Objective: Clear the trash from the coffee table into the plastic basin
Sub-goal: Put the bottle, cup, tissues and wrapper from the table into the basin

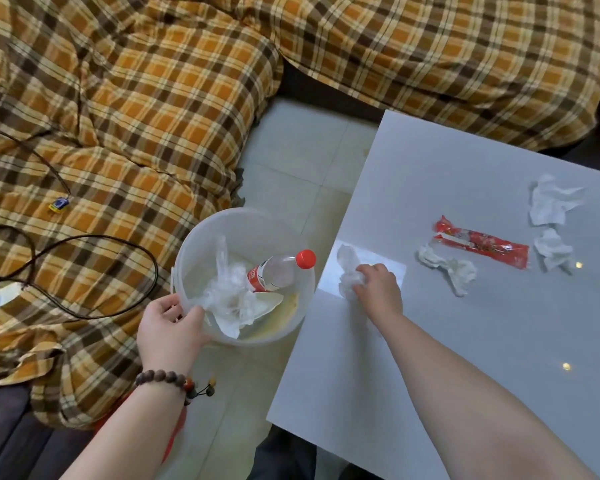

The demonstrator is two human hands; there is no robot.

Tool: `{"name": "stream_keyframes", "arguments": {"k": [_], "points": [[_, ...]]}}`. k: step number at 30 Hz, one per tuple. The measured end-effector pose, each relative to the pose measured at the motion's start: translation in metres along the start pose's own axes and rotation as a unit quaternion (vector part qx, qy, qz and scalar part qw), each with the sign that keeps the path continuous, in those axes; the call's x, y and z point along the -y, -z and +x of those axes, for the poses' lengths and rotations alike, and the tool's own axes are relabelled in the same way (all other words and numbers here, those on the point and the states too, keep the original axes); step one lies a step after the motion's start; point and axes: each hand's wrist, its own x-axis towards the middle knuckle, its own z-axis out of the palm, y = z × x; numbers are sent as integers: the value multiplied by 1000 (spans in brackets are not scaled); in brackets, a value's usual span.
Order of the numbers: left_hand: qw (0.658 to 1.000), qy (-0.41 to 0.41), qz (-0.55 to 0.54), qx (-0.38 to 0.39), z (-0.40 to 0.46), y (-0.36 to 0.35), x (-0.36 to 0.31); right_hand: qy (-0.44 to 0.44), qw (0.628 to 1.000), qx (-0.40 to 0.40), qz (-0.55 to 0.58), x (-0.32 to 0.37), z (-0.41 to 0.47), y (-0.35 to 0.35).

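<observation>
Trash on the pale grey coffee table (465, 341) is partly cleared: the translucent round plastic basin (201, 244), held just off the table's left edge above the tiled floor, already contains a clear plastic bottle with a red cap (281, 271), crumpled clear film and white paper. The left hand (170, 327) is clamped on the basin's near rim, thumb outside and fingers hooked inside. The right hand (378, 285) is closed around a crumpled white tissue (349, 271) near the table's left edge, apparently still resting on the surface. Remaining items lie further right: a second crumpled tissue (447, 268), a red snack wrapper (482, 245) touching or just beside it, and two more white tissues (551, 202) (553, 252) near the far right. Risks noted: the basin is supported at one rim point only, so it may tilt and let the bottle, whose cap overhangs the rim, roll out. The tissue must cross a gap over the floor; a loose hold could drop it there. Reaching the far items may pull the basin out of line.
</observation>
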Motion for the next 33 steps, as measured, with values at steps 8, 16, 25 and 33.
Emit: {"name": "stream_keyframes", "arguments": {"k": [8,16,25,33], "points": [[1000,12,18,12,-18,11,-28,88,958,-130,239,64,-69,73],[998,-9,-5,69,-54,38,-66,220,947,-61,226,182,-139,94],[994,-31,-37,99,-70,59,-75,197,968,4,153,177,-159,103],[997,-34,-13,64,-80,76,-74,136,963,-125,194,91,-187,141]]}}
